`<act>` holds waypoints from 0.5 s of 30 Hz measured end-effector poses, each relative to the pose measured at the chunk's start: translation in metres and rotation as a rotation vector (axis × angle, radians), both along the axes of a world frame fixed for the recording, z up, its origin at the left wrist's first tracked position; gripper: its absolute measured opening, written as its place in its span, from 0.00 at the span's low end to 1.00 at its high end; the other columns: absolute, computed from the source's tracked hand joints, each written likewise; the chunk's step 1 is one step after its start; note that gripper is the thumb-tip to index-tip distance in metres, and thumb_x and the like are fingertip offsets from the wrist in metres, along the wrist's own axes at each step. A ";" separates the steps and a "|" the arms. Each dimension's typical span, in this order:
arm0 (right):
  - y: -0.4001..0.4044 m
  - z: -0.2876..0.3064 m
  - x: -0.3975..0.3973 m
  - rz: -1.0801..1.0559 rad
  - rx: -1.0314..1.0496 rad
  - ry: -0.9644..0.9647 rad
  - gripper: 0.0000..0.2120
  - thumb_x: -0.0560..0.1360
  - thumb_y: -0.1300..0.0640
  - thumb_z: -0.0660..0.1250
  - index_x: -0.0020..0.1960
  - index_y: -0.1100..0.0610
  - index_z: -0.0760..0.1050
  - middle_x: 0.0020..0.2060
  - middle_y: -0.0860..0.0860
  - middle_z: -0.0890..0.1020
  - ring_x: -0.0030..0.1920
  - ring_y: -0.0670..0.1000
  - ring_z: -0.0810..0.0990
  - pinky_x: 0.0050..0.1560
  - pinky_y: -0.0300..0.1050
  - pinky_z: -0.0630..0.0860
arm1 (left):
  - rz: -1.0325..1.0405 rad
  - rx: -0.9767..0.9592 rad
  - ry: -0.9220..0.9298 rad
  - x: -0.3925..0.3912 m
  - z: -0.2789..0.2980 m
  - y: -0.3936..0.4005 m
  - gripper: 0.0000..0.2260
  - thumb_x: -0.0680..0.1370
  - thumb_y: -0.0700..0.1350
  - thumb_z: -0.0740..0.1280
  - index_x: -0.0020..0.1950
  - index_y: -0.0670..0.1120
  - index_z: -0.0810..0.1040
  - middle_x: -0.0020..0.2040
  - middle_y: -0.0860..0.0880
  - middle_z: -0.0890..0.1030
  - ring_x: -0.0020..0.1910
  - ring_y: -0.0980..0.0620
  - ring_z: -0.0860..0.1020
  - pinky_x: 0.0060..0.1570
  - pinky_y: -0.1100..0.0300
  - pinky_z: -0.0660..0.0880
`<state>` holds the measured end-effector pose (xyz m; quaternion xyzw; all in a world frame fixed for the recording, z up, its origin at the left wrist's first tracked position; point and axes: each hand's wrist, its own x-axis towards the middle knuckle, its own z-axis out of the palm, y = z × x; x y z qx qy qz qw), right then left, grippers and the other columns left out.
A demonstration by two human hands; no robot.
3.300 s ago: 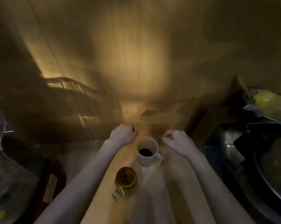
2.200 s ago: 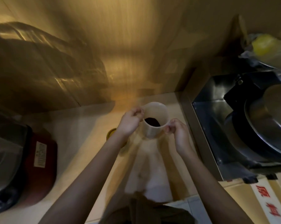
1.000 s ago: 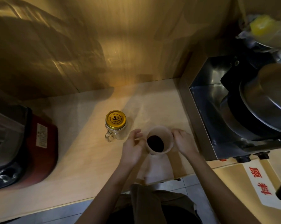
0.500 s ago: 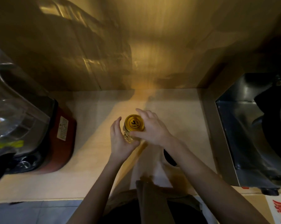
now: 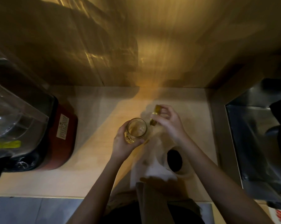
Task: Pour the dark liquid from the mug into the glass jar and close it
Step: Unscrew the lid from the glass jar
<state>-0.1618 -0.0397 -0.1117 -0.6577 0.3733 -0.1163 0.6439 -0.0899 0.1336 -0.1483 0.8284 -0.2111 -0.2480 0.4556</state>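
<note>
I see my left hand (image 5: 122,145) wrapped around the glass jar (image 5: 137,128), fingers closed on its side by the small handle; the jar stands upright on the pale wooden counter (image 5: 91,159), its mouth open and its inside looking empty as far as I can tell; my right hand (image 5: 169,122) sits just beside it to the right, fingertips pinched on the gold lid (image 5: 155,115), which is off the jar and tilted on edge, lifted clear of the rim; the white mug (image 5: 177,160) stands nearer to me and to the right, partly hidden under my right forearm, with the dark liquid (image 5: 174,160) showing inside it; mug and jar are apart, not touching; at the far left of the counter sits a red and black appliance (image 5: 62,136) with a clear container on top; a steel tray or basin (image 5: 252,143) fills the right side; the wall behind is wood-toned and dim.
</note>
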 end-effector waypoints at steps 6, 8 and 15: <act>-0.032 -0.037 0.003 0.261 -0.260 0.262 0.44 0.51 0.53 0.78 0.65 0.55 0.67 0.55 0.51 0.69 0.58 0.52 0.71 0.55 0.40 0.68 | 0.005 -0.005 0.026 0.001 -0.003 0.000 0.40 0.58 0.58 0.74 0.67 0.51 0.65 0.62 0.56 0.71 0.63 0.57 0.69 0.59 0.62 0.66; -0.041 -0.045 0.009 0.356 -0.352 0.272 0.42 0.56 0.58 0.80 0.66 0.58 0.67 0.57 0.53 0.68 0.61 0.52 0.69 0.55 0.37 0.65 | 0.008 -0.011 0.042 0.001 -0.004 -0.001 0.38 0.58 0.55 0.75 0.66 0.55 0.64 0.62 0.57 0.72 0.62 0.58 0.69 0.57 0.70 0.65; -0.053 -0.066 0.023 0.566 -0.680 0.319 0.38 0.62 0.57 0.77 0.69 0.59 0.66 0.64 0.55 0.72 0.64 0.56 0.70 0.61 0.46 0.68 | 0.029 -0.020 0.070 0.002 -0.008 0.000 0.37 0.60 0.49 0.78 0.65 0.56 0.64 0.60 0.58 0.73 0.60 0.63 0.70 0.57 0.70 0.66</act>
